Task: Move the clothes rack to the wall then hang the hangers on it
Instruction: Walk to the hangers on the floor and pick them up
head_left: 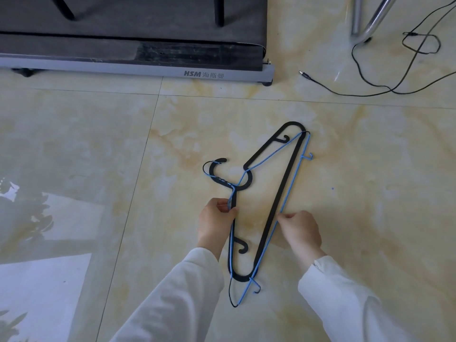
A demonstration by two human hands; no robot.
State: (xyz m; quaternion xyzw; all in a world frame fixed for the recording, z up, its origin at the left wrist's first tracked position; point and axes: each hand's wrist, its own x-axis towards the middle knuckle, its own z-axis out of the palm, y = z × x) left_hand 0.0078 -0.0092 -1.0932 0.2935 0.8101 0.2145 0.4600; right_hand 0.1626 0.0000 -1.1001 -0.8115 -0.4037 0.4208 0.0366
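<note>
Two hangers lie stacked on the tiled floor: a flat black plastic hanger [280, 193] underneath and a thin blue wire hanger [293, 174] on top, hooks pointing left. My left hand [216, 219] pinches the hangers' necks just below the hooks. My right hand [302, 229] has its fingers closed on the long bottom bars. The metal legs [370, 21] at the top right look like part of the clothes rack; the rest of it lies outside the view.
A treadmill base [138, 67] with a dark belt runs along the top left. A black cable [385, 87] with a loose plug lies on the floor at the upper right. Sunlit patches and shadows fall on the tiles at left.
</note>
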